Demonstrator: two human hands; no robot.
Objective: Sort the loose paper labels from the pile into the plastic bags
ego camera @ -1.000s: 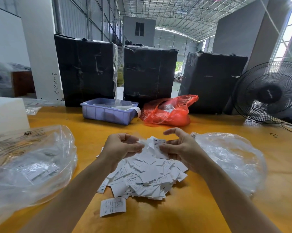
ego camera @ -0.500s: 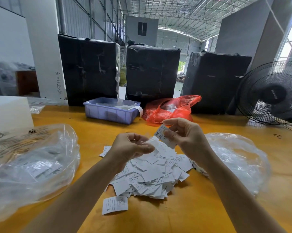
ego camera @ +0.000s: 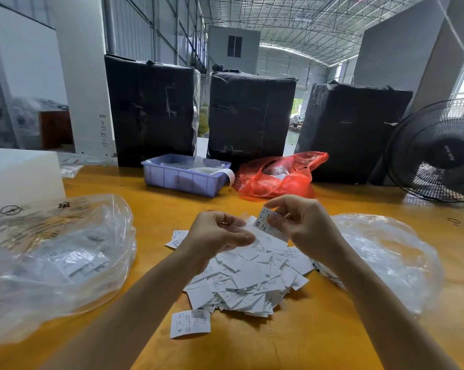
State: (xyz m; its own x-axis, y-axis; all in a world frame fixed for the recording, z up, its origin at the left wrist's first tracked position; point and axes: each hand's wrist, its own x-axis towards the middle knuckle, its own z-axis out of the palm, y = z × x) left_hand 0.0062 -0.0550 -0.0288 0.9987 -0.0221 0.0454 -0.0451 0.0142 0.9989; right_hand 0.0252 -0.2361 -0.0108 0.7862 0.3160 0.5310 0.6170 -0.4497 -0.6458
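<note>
Right hand [ego camera: 303, 225] pinches an XS label [ego camera: 268, 222] | left hand [ego camera: 220, 236] pinches labels above the pile [ego camera: 247, 279]; bags [ego camera: 52, 257] flank it

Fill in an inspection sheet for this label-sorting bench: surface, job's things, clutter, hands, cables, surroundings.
Surface: yellow table, mostly bare in front.
Job's things: label pile between two clear bags, left bag and right bag; one stray label nearer the person.
Clutter: blue tray, red bag, white block.
Hands: left hand pinches labels; right hand holds an XS label.
Cables: nothing seen.
Surroundings: three black-wrapped bales, fan.
</note>
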